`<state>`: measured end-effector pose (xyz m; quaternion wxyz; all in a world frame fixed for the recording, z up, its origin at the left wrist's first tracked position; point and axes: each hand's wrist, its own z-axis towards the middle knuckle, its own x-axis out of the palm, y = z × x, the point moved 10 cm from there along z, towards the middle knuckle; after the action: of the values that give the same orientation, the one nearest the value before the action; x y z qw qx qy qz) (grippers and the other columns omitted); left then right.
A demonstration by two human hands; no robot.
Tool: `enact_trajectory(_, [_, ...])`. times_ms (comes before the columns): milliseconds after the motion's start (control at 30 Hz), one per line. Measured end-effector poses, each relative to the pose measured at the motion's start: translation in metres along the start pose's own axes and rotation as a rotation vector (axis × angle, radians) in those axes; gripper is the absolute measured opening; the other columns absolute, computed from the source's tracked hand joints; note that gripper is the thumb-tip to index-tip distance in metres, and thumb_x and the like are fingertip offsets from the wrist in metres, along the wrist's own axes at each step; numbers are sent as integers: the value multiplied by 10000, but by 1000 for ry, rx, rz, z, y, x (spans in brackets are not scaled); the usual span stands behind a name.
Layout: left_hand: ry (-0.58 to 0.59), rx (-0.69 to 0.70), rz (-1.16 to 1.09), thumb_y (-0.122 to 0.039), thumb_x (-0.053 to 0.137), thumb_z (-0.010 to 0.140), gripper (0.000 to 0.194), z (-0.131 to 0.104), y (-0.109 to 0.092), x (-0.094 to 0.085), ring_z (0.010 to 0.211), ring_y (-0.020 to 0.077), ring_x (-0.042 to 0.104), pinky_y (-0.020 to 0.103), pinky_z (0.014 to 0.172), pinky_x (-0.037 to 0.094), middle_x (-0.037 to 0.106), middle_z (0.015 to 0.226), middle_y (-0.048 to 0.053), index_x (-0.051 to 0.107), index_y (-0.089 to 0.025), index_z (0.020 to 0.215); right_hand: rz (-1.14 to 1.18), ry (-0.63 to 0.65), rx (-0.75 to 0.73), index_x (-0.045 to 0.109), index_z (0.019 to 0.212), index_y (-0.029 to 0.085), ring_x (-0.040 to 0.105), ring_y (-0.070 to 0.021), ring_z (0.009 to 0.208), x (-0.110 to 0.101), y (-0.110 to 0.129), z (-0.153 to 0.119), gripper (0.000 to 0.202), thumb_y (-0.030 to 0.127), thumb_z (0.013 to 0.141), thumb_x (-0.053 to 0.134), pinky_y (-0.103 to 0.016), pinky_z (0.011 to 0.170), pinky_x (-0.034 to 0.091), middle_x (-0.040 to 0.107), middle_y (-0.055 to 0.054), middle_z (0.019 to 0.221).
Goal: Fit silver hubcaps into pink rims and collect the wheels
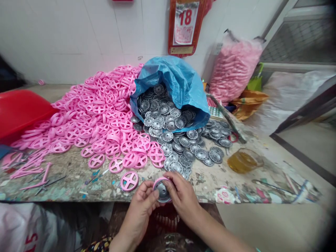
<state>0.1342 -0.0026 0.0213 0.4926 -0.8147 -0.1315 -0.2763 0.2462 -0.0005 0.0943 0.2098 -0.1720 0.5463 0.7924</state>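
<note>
Just in front of the table's near edge, my left hand [144, 203] and my right hand [181, 194] grip one toy wheel [163, 191] between them. A grey disc sits inside the wheel's pink rim. My left thumb and fingers pinch its left side, while my right fingers wrap its right side. A single pink wheel ring [129, 181] with crossed spokes lies flat on the table by my left hand. Beyond my right hand, grey wheel discs [175, 166] lie loose and overlapping. A large heap of pink wheel rings [105, 101] covers the left of the table.
A blue bag [181, 84] spills grey discs across the worn table [210, 182]. A glass bowl of amber liquid [244, 161] stands at right. Pink rods [34, 164] lie left, near a red container [23, 112]. A clear bag of pink parts [233, 66] leans behind.
</note>
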Motion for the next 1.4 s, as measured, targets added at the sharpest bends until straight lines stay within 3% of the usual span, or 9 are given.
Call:
enact_trajectory(100, [-17, 45, 91, -246, 729, 713, 225, 0, -5, -1, 601, 90, 559, 213, 596, 458, 618, 689, -23, 547, -169, 821, 35, 13, 5, 557, 1043, 199, 585, -165, 841, 0, 6, -2, 182, 284, 933, 439, -261, 747, 442, 632, -48, 920])
enact_trajectory(267, [-37, 105, 186, -256, 753, 670, 240, 1, -8, -12, 536, 92, 531, 194, 518, 425, 592, 603, -38, 543, -166, 744, 172, 270, 104, 614, 913, 198, 578, -141, 738, 22, 3, -5, 204, 325, 926, 455, -233, 666, 432, 636, -5, 807])
enact_trajectory(433, [-44, 88, 258, -310, 727, 698, 229, 1, -4, -13, 506, 106, 522, 205, 483, 419, 583, 574, -38, 546, -176, 743, 288, 108, 265, 598, 843, 183, 555, -148, 704, 23, -21, -13, 241, 386, 899, 480, -254, 657, 439, 607, -12, 749])
enact_trajectory(633, [13, 136, 316, -255, 744, 686, 355, -3, -11, 0, 919, 202, 615, 276, 803, 472, 682, 998, 77, 621, -180, 1010, 944, 95, 618, 422, 858, 217, 542, -109, 616, 51, -39, -32, 363, 526, 787, 600, -239, 557, 480, 549, 21, 791])
enact_trajectory(700, [3, 120, 272, -310, 701, 734, 341, -3, -9, -3, 955, 217, 608, 286, 801, 474, 670, 1047, 84, 628, -185, 1042, 980, 142, 633, 421, 855, 210, 564, -123, 680, 54, -33, -34, 366, 506, 780, 621, -248, 591, 487, 553, 12, 811])
enact_trajectory(900, [30, 72, 313, -375, 653, 768, 275, -7, -7, -11, 779, 181, 606, 269, 683, 486, 676, 888, 59, 683, -175, 955, 654, 77, 419, 517, 880, 187, 538, -129, 754, 27, -19, -25, 266, 400, 785, 644, -251, 695, 449, 573, 7, 803])
enact_trajectory(1100, [2, 49, 488, -444, 655, 736, 322, -13, -2, -20, 443, 105, 461, 208, 439, 367, 571, 548, -1, 711, -153, 862, 609, 248, 372, 568, 903, 175, 577, -145, 723, 35, -8, -29, 171, 328, 830, 579, -260, 678, 459, 631, -9, 792])
enact_trajectory(1200, [54, 31, 713, -435, 641, 747, 294, -17, -1, -27, 486, 146, 526, 236, 488, 416, 635, 594, 34, 731, -187, 877, 344, 340, 327, 573, 900, 192, 589, -148, 720, 38, -14, -41, 97, 253, 825, 566, -240, 659, 447, 644, -1, 787])
enact_trajectory(1400, [-234, 552, 1343, -307, 593, 787, 226, -29, -75, -57, 927, 272, 580, 368, 868, 410, 679, 959, 81, 709, -276, 978, -377, 512, 135, 632, 929, 219, 640, -174, 740, 51, -30, -72, 212, 96, 789, 531, -223, 628, 427, 684, -43, 823])
